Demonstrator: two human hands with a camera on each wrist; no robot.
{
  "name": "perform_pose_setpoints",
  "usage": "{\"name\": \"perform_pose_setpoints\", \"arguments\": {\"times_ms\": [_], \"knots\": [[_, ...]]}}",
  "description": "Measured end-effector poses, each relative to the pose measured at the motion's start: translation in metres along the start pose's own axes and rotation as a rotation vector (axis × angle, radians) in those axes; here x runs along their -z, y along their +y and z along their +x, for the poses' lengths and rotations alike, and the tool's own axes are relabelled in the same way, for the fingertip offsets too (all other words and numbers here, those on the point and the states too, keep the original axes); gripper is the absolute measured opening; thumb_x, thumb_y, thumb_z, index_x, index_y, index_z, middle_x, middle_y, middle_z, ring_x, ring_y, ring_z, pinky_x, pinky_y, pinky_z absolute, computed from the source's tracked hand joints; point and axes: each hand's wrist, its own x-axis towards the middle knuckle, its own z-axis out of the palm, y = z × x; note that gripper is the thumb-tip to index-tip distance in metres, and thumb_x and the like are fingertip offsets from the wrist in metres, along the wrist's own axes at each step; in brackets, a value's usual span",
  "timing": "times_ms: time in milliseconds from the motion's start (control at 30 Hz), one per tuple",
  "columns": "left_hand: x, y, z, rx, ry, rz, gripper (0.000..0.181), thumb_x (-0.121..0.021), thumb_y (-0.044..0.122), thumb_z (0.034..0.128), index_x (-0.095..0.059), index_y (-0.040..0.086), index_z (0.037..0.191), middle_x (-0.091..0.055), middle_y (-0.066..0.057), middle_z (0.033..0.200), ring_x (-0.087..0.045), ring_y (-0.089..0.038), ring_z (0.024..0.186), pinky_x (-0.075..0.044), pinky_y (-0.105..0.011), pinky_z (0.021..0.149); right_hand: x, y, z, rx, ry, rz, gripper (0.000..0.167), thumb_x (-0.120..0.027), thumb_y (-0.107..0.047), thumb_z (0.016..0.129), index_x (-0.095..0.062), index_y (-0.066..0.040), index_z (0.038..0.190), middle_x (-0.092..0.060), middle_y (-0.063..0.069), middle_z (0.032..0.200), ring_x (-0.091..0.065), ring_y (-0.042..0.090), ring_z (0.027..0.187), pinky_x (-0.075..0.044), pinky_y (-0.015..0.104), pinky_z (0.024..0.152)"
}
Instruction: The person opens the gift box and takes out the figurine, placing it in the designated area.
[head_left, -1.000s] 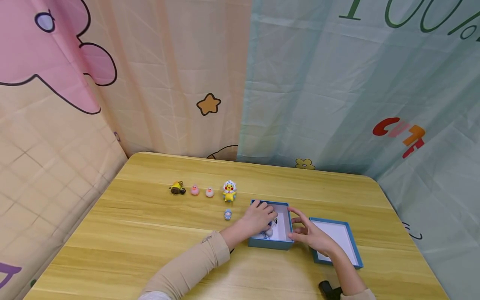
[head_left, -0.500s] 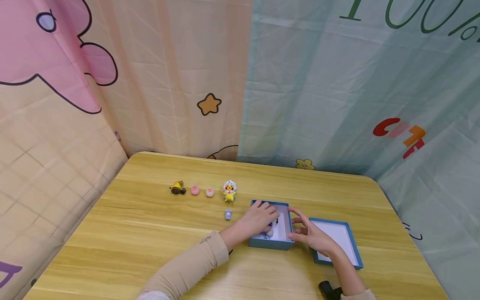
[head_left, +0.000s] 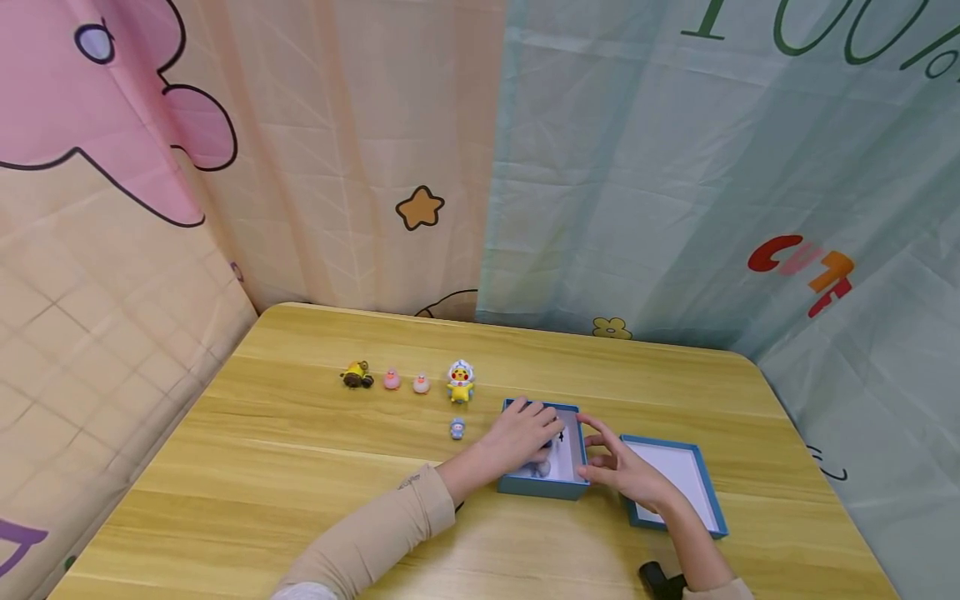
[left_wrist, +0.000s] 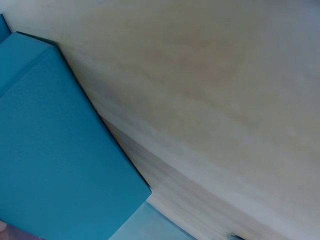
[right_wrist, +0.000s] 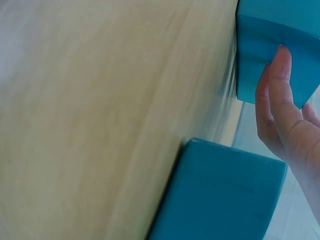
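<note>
A: State the box position.
B: The blue box point(head_left: 542, 487) sits on the tabletop point(head_left: 247, 483), right of centre in the lower half of the head view.
A: Left hand?
B: The left hand point(head_left: 519, 435) extends into the box, over a grey item point(head_left: 542, 468). Fingertips are partly hidden; pinching cannot be determined.
A: Right hand?
B: The right hand point(head_left: 618, 471) is spread, fingers against the box's right wall.
A: Adjacent parts?
B: The lid point(head_left: 678, 467), at lower right, inner face up.
</note>
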Motion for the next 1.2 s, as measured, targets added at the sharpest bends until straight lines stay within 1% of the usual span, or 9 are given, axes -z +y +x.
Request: {"name": "perform_pose_setpoints", "arguments": {"times_ms": [100, 233, 367, 500, 633, 767, 867, 1000, 1200], "knots": [[0.0, -0.001, 0.0, 0.011, 0.045, -0.012, 0.035, -0.052, 0.043, 0.0875, -0.053, 0.027, 0.119, -0.052, 0.009, 0.117, -0.048, -0.01, 0.104, -0.037, -0.029, 0.088, 0.0, 0.0, 0.0, 0.001, -0.002, 0.004, 0.078, -0.061, -0.015, 0.088, -0.009, -0.014, 0.146, -0.024, 0.03, 0.131, -0.049, 0.031, 0.101, -0.046, 0.034, 0.078], [0.001, -0.002, -0.001, 0.03, 0.089, -0.029, 0.03, -0.051, 0.041, 0.0881, -0.052, 0.027, 0.115, -0.052, 0.01, 0.114, -0.048, -0.01, 0.101, -0.036, -0.029, 0.087, 0.0, 0.001, 0.0, 0.002, 0.0, 0.001, 0.077, -0.06, -0.014, 0.088, -0.009, -0.014, 0.146, -0.024, 0.03, 0.131, -0.049, 0.031, 0.1, -0.046, 0.036, 0.078], [0.005, -0.005, -0.005, 0.047, 0.097, -0.032, 0.03, -0.05, 0.042, 0.0885, -0.051, 0.026, 0.115, -0.051, 0.01, 0.114, -0.047, -0.01, 0.101, -0.036, -0.03, 0.089, 0.0, 0.001, 0.0, 0.001, 0.005, -0.005, 0.077, -0.06, -0.015, 0.088, -0.009, -0.014, 0.146, -0.024, 0.03, 0.131, -0.049, 0.03, 0.1, -0.045, 0.036, 0.078], [0.013, -0.011, -0.011, 0.067, 0.115, -0.036, 0.034, -0.054, 0.042, 0.087, -0.051, 0.025, 0.117, -0.05, 0.009, 0.113, -0.047, -0.011, 0.1, -0.037, -0.031, 0.09, 0.0, 0.001, 0.001, -0.005, 0.007, -0.005, 0.078, -0.061, -0.015, 0.088, -0.01, -0.014, 0.146, -0.025, 0.03, 0.131, -0.049, 0.03, 0.101, -0.045, 0.036, 0.08], [0.019, -0.019, -0.019, 0.082, 0.136, -0.042, 0.036, -0.057, 0.042, 0.0862, -0.051, 0.024, 0.117, -0.049, 0.007, 0.112, -0.046, -0.013, 0.099, -0.037, -0.032, 0.089, 0.0, 0.001, 0.001, -0.009, 0.014, -0.013, 0.078, -0.062, -0.016, 0.087, -0.011, -0.015, 0.146, -0.025, 0.03, 0.131, -0.049, 0.03, 0.101, -0.045, 0.036, 0.08], [0.021, -0.028, -0.028, 0.107, 0.145, -0.066, 0.037, -0.058, 0.042, 0.0855, -0.05, 0.023, 0.117, -0.049, 0.006, 0.111, -0.046, -0.014, 0.097, -0.037, -0.034, 0.088, 0.0, 0.0, 0.001, -0.01, 0.021, -0.021, 0.078, -0.062, -0.017, 0.087, -0.011, -0.015, 0.146, -0.026, 0.03, 0.131, -0.049, 0.03, 0.101, -0.045, 0.036, 0.081], [0.021, -0.035, -0.036, 0.133, 0.187, -0.07, 0.039, -0.061, 0.042, 0.0828, -0.052, 0.022, 0.114, -0.05, 0.005, 0.109, -0.047, -0.015, 0.095, -0.039, -0.034, 0.086, 0.0, 0.0, 0.0, -0.008, 0.024, -0.031, 0.079, -0.063, -0.018, 0.086, -0.012, -0.015, 0.146, -0.027, 0.03, 0.131, -0.049, 0.03, 0.1, -0.044, 0.035, 0.082], [0.02, -0.042, -0.047, 0.166, 0.238, -0.052, 0.038, -0.064, 0.04, 0.0804, -0.054, 0.021, 0.111, -0.05, 0.004, 0.106, -0.048, -0.016, 0.092, -0.039, -0.035, 0.086, 0.0, 0.0, 0.0, -0.004, 0.019, -0.032, 0.079, -0.064, -0.018, 0.086, -0.012, -0.014, 0.145, -0.027, 0.029, 0.129, -0.048, 0.029, 0.099, -0.045, 0.031, 0.08], [0.021, -0.052, -0.066, 0.209, 0.225, -0.098, 0.036, -0.066, 0.035, 0.0793, -0.056, 0.019, 0.11, -0.051, 0.002, 0.107, -0.049, -0.019, 0.096, -0.041, -0.038, 0.087, 0.0, -0.001, 0.0, 0.001, 0.019, -0.036, 0.078, -0.063, -0.017, 0.086, -0.012, -0.015, 0.145, -0.026, 0.029, 0.129, -0.048, 0.03, 0.099, -0.045, 0.03, 0.079]]}}
